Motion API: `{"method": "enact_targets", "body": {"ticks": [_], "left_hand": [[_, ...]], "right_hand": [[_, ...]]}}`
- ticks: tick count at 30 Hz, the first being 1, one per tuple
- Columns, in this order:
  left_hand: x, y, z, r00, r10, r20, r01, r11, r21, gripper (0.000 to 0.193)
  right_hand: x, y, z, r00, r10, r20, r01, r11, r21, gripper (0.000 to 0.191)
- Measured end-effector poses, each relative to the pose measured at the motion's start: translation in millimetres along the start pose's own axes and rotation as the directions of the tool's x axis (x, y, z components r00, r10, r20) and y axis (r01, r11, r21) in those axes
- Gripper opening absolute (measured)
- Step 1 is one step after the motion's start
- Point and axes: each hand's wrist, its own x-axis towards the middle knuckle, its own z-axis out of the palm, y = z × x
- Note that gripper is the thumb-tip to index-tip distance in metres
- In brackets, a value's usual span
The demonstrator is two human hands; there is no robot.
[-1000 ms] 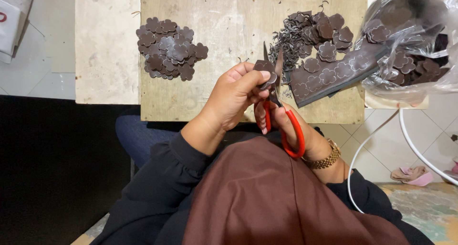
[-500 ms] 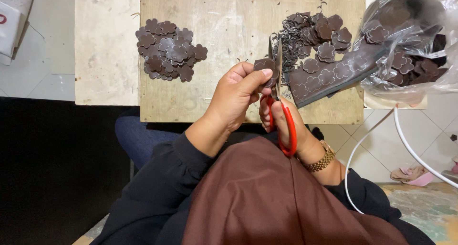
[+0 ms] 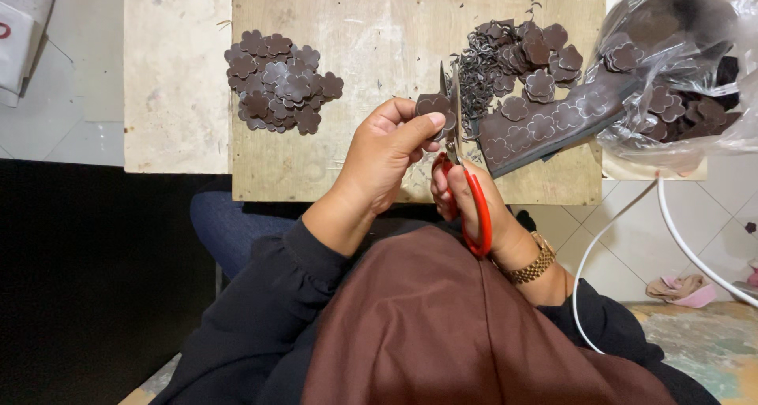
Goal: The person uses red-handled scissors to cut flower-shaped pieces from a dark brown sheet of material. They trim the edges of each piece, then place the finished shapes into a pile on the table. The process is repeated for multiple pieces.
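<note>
Left hand pinches a brown flower up to the scissors, right hand fingers closed through red loops; cut pile kept near surface's left edge.

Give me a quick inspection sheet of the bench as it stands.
Surface: bare wooden board, worn.
Job's things: left hand pinches a brown flower piece; right hand works red-handled scissors.
Clutter: trimmed pile on one side, untrimmed pieces and offcuts, punched strip, plastic bag on the other.
Grippers: both hands occupied.
Cables: white cable beside the board.
Surroundings: tiled floor.
</note>
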Motion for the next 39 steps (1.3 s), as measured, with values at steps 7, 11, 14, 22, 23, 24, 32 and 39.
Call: {"method": "enact_targets", "body": {"ticks": [7, 11, 14, 22, 23, 24, 32, 39], "left_hand": [[-0.5, 6.8, -3.7, 0.999, -0.042, -0.026, 0.043, 0.998, 0.054, 0.012], [0.5, 9.3, -6.3, 0.999, -0.045, -0.001, 0.045, 0.998, 0.038, 0.009], [1.0, 8.8, -6.5, 0.998, -0.053, -0.016, 0.054, 0.998, 0.032, 0.008], [1.1, 8.6, -6.8, 0.993, -0.085, -0.078, 0.089, 0.995, 0.047, 0.008], [0.5, 7.8, -6.3, 0.993, -0.080, -0.083, 0.084, 0.996, 0.042, 0.008], [0.7, 7.3, -5.9, 0.994, -0.071, -0.087, 0.075, 0.996, 0.038, 0.008], [2.5, 6.7, -7.3, 0.992, -0.019, -0.124, 0.030, 0.996, 0.088, 0.012], [4.7, 6.9, -9.8, 0.991, -0.016, -0.135, 0.030, 0.995, 0.099, 0.011]], "right_hand": [[1.7, -1.7, -2.8, 1.000, 0.026, 0.011, -0.026, 0.999, -0.033, 0.047], [1.2, -3.4, -3.4, 1.000, 0.017, 0.021, -0.015, 0.995, -0.095, 0.047], [1.4, -2.9, -2.1, 0.999, 0.040, 0.012, -0.039, 0.996, -0.085, 0.046], [1.1, -1.4, -2.6, 0.999, 0.051, 0.008, -0.051, 0.996, -0.078, 0.047], [1.1, -0.5, -1.8, 0.999, 0.051, 0.003, -0.050, 0.996, -0.078, 0.046], [1.5, -0.1, -1.7, 0.999, 0.046, -0.001, -0.046, 0.996, -0.079, 0.046], [2.3, 1.7, -1.7, 0.995, 0.095, -0.015, -0.096, 0.994, -0.060, 0.046], [3.1, -0.3, -1.6, 0.996, 0.088, -0.011, -0.089, 0.991, -0.097, 0.046]]}}
